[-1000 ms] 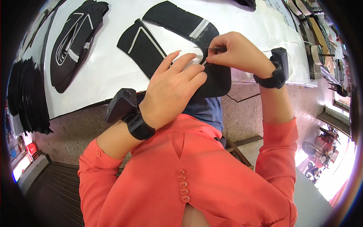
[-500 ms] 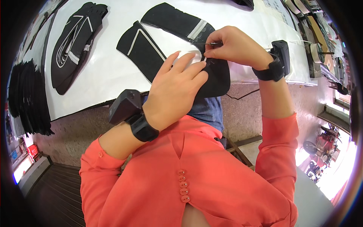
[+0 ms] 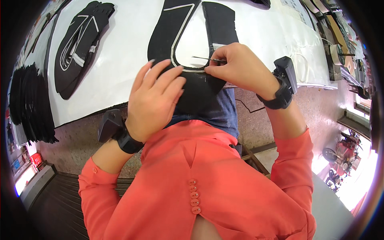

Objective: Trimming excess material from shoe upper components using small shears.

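Observation:
A black U-shaped piece of flat material (image 3: 160, 48) lies at the table's near edge, its curved end hanging over toward my lap. Narrow white tape (image 3: 180, 34) follows its inner edge around the curve. My left hand (image 3: 156, 94) rests on the piece's left side, fingers stretched out, fingertips near the tape. At the right of the curve my right hand (image 3: 240, 68) is closed around a thin, dark, pointed tool (image 3: 206, 59), whose tip points left across the opening. Its thumb and finger meet at the tape; whether they pinch it too is hard to see.
A stack of similar black pieces with white tape (image 3: 78, 48) lies on the white-covered table (image 3: 120, 72) at left. Black strips (image 3: 32, 104) hang over its left edge. White rolls (image 3: 335, 55) stand at the far right. A dark cord (image 3: 250, 110) dangles below the table edge.
The black piece has turned, its arms now pointing away from me. My left hand has shifted left with it, and my right hand has moved slightly left and nearer.

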Demonstrator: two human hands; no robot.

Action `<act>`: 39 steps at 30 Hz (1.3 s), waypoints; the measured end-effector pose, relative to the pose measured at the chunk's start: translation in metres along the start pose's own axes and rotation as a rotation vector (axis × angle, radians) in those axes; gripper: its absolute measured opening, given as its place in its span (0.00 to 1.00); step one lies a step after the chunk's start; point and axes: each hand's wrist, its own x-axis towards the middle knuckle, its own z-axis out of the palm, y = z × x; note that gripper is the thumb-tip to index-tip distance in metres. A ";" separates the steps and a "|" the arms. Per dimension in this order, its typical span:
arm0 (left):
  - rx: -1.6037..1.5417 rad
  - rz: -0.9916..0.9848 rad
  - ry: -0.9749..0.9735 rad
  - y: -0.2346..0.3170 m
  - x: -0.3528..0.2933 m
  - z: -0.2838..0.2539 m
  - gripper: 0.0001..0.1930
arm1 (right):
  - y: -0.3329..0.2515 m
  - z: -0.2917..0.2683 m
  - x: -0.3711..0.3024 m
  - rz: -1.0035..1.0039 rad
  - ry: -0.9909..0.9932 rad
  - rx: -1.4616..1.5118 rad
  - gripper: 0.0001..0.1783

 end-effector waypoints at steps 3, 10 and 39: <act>-0.069 0.088 -0.038 0.003 0.009 0.003 0.12 | -0.004 -0.001 -0.002 0.018 -0.018 0.034 0.12; -0.020 0.211 -0.075 -0.002 0.017 0.003 0.09 | 0.004 -0.007 -0.007 0.001 -0.093 0.161 0.12; -0.099 0.195 -0.068 0.001 0.026 0.003 0.12 | 0.009 -0.006 0.003 -0.159 0.031 0.101 0.13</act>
